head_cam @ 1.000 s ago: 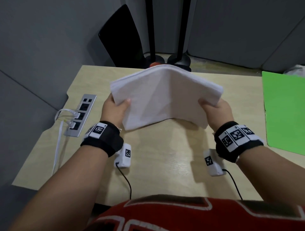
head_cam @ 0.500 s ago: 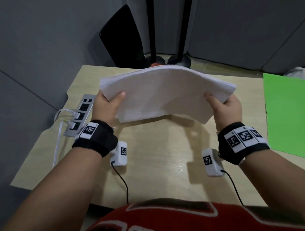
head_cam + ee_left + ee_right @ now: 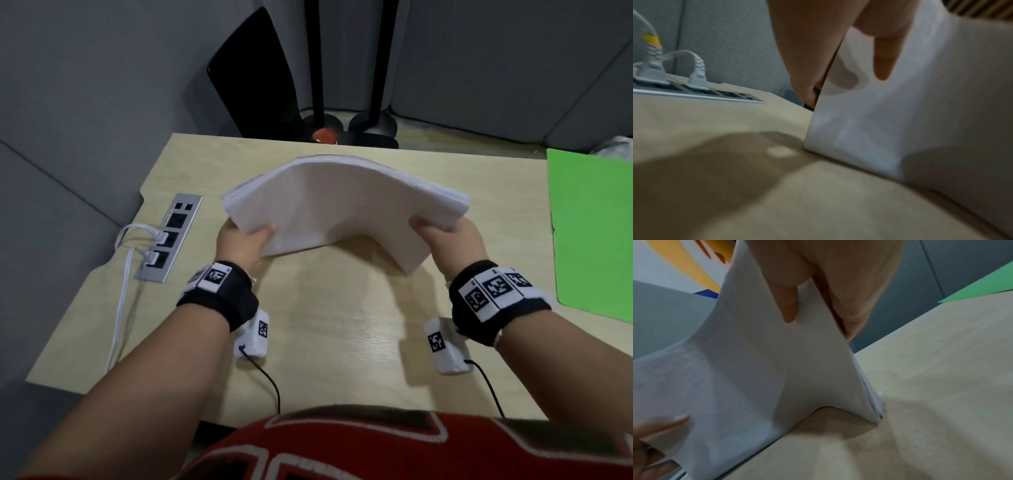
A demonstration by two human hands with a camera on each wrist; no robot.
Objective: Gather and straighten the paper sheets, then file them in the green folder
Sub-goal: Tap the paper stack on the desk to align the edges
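Observation:
A stack of white paper sheets point(image 3: 342, 202) stands on its lower edge on the wooden table point(image 3: 325, 325), bowed upward in the middle. My left hand point(image 3: 245, 240) grips the stack's left side, thumb on the near face. My right hand point(image 3: 445, 236) grips its right side the same way. In the left wrist view the paper sheets point(image 3: 910, 113) touch the table with their bottom corner, and my thumb presses the near face. The right wrist view shows the paper sheets point(image 3: 756, 369) with their lower right corner on the table. The green folder point(image 3: 592, 233) lies flat at the table's right edge.
A silver power strip point(image 3: 169, 236) with white cables plugged in is set into the table's left side. Black stand bases point(image 3: 356, 126) and a dark panel point(image 3: 253, 68) stand behind the far edge. Grey partition walls point(image 3: 85, 85) surround the table.
The stack was spread wider and lifted half a second ago; now both hands have pushed inward and down, bowing it, with its lower edge on the table.

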